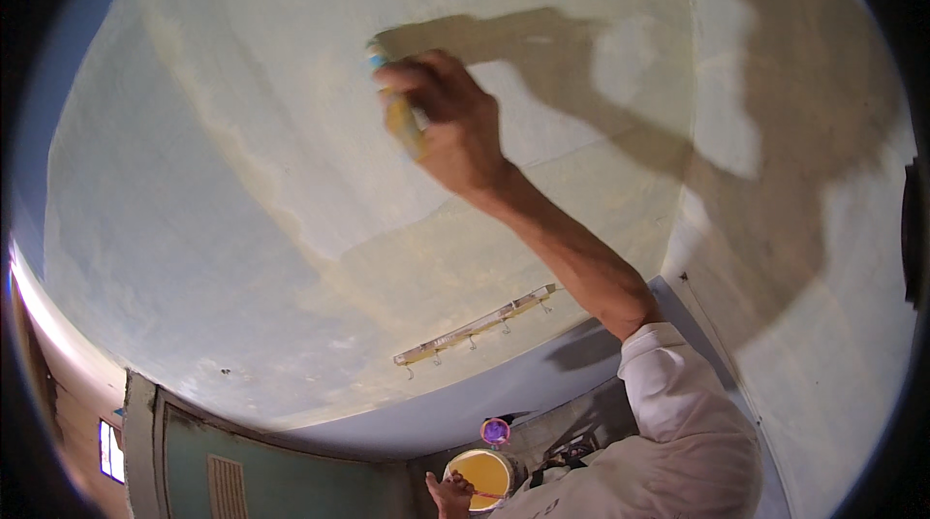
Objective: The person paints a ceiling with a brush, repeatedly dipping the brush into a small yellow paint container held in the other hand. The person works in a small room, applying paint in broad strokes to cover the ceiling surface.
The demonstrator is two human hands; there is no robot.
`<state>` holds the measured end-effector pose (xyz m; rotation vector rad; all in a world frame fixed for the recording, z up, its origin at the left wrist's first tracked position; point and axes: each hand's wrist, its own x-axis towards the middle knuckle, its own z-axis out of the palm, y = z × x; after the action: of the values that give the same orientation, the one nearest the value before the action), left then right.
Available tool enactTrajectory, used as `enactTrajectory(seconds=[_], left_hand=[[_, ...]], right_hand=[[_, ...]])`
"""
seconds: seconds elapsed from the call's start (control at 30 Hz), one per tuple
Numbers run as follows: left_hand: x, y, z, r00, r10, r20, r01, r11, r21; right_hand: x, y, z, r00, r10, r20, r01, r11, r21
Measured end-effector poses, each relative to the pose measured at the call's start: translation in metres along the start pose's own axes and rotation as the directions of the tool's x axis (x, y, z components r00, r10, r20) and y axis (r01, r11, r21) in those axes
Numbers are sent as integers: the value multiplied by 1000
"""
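My right hand (441,117) is raised against the pale, patchy painted wall (242,83), closed round a paintbrush (407,122) with a yellowish handle, its tip at the wall. My left hand (452,492) is low, fingers curled at the near-left rim of a white bucket (513,475) of yellow paint, apparently gripping it or a thin red handle across it; which one is unclear.
A hook rail (475,323) runs along the lower wall. Below are a purple container (495,430) and dark, indistinct items (572,451). A greenish door (281,475) with a slatted panel stands lower left, a small window (110,449) beyond. Another wall (814,374) meets at right.
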<state>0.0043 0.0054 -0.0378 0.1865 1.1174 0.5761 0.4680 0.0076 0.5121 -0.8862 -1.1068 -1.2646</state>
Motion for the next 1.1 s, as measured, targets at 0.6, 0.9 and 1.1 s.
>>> enactTrajectory(seconds=[0.6,0.9,1.1], left_hand=[[-21,12,9,998,58,-2,-57,986,155],[-10,12,-4,997,64,32,-68,991,116],[-19,5,7,998,51,40,-56,990,128]], right_hand=[[36,215,-224,892,418,-170,-426,905,-6],[50,248,-275,903,346,-254,-408,876,-258],[14,206,-227,989,48,-141,-108,883,-458]])
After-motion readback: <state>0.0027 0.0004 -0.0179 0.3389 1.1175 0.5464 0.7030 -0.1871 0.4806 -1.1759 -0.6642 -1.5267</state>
